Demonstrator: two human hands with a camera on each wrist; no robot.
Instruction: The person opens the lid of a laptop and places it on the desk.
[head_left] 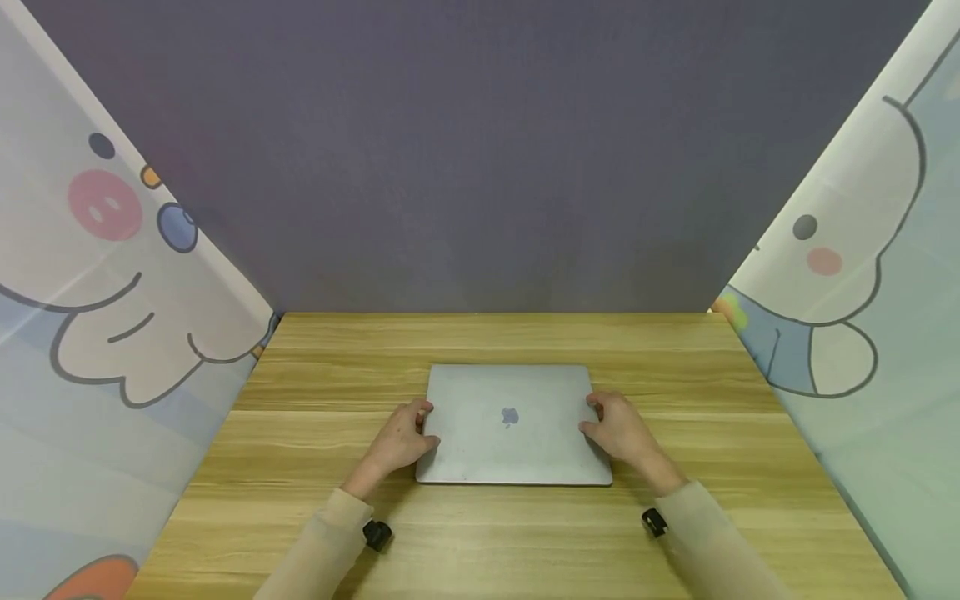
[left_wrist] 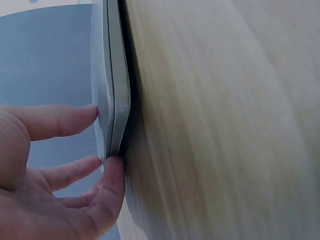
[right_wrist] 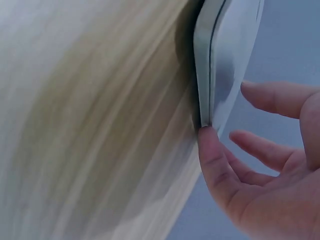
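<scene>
A closed silver laptop [head_left: 510, 450] with a dark apple logo on its lid lies flat on the wooden table. At its left side my left hand [head_left: 401, 437] grips the edge, the thumb over the lid and the other fingers along the side. My right hand [head_left: 618, 429] holds the opposite edge in a like way. In the left wrist view, the left thumb [left_wrist: 65, 120] touches the lid and a fingertip meets the laptop's rim [left_wrist: 120, 90]. The right wrist view has a right fingertip [right_wrist: 207, 137] against the rim, with the thumb [right_wrist: 270, 97] by the lid.
The light wooden table [head_left: 480, 542] reaches back to a dark grey panel [head_left: 495, 167]. Cloth sheets with cartoon animals hang on the left [head_left: 150, 333] and right [head_left: 847, 292]. A small black device [head_left: 377, 535] sits at the left wrist, another [head_left: 654, 522] at the right.
</scene>
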